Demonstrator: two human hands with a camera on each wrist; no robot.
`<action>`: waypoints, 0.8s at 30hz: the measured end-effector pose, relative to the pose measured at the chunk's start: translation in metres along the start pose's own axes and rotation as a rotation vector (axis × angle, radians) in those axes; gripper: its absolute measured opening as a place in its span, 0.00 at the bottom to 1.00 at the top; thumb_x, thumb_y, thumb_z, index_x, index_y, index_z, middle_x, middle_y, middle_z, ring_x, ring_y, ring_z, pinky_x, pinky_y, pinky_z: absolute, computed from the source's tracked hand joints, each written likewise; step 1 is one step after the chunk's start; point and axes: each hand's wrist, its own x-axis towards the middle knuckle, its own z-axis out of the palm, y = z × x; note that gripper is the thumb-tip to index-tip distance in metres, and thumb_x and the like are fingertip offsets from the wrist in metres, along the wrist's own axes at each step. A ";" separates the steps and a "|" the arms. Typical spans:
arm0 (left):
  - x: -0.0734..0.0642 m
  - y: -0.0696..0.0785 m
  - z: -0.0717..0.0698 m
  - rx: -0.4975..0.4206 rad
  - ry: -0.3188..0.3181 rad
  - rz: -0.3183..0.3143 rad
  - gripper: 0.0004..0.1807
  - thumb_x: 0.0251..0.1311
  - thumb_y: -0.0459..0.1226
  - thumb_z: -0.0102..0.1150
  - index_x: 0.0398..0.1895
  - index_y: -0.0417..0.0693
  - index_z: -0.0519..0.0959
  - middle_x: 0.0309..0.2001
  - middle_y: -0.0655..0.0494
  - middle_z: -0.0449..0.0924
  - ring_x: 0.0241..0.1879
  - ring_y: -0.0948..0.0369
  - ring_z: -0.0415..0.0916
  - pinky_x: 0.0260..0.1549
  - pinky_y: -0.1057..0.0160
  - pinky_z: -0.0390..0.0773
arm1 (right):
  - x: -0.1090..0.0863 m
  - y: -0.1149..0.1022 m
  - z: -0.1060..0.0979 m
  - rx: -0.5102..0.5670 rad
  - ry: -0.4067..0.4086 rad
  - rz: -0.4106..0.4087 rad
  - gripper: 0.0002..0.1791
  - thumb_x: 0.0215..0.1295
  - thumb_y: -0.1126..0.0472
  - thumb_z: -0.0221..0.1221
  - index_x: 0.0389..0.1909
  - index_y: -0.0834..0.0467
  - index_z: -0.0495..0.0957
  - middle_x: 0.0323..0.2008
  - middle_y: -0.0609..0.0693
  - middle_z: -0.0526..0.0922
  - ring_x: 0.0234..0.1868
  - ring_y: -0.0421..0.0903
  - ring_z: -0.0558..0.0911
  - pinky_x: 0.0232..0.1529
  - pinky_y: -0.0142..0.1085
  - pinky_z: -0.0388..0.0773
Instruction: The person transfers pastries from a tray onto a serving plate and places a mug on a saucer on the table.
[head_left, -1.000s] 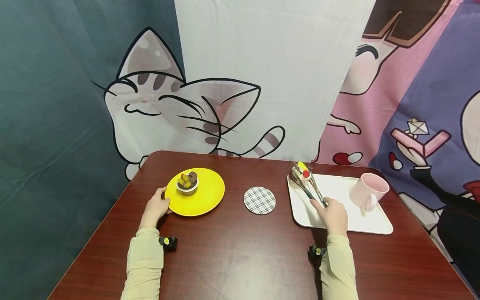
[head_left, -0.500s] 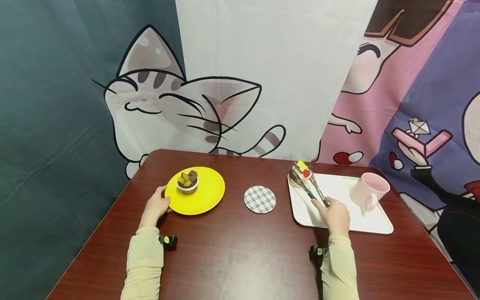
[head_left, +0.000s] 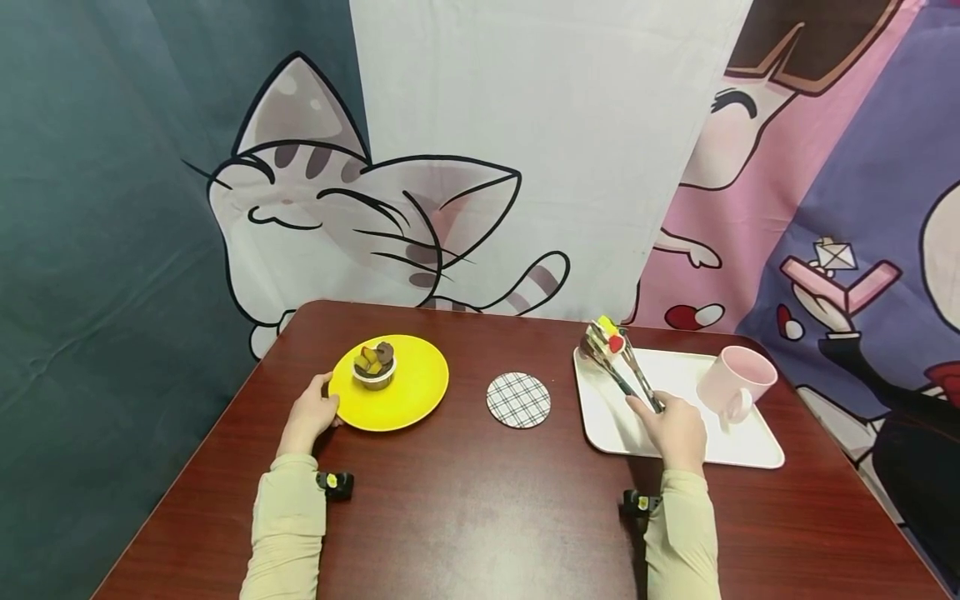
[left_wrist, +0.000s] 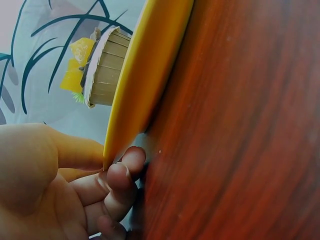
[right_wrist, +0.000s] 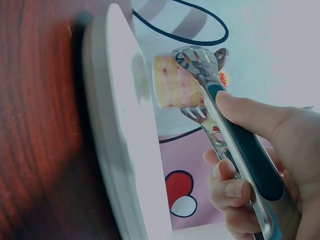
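Observation:
My right hand (head_left: 677, 429) grips metal tongs (right_wrist: 245, 145) with dark green handle grips. Between the tongs' slotted ends is a cake slice (right_wrist: 175, 82) with yellow sponge, pink layers and a red topping. The slice hangs just above the white tray (head_left: 678, 367), near its left end. On the left, my left hand (head_left: 311, 417) pinches the near-left rim of a yellow plate (head_left: 416, 383), thumb on top and fingers underneath. A cupcake (left_wrist: 107, 70) in a pleated paper cup, topped with yellow pieces, stands upright on that plate.
A pink mug (head_left: 738, 383) stands on the tray's right side, handle toward me. Between plate and tray lies a round checked coaster (head_left: 518, 400). Behind the brown table (head_left: 480, 517) hangs a printed cloth with a cartoon cat.
My right hand has shifted slightly right, and the tongs with the cake slice have risen a little. My left hand, the plate and the cupcake stay as they were.

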 end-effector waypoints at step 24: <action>0.001 -0.002 -0.001 0.014 0.002 0.011 0.28 0.64 0.38 0.36 0.68 0.45 0.48 0.20 0.54 0.72 0.19 0.62 0.73 0.41 0.56 0.68 | -0.002 -0.027 -0.002 0.022 -0.068 -0.067 0.25 0.47 0.41 0.62 0.40 0.55 0.82 0.29 0.59 0.83 0.29 0.57 0.79 0.23 0.43 0.68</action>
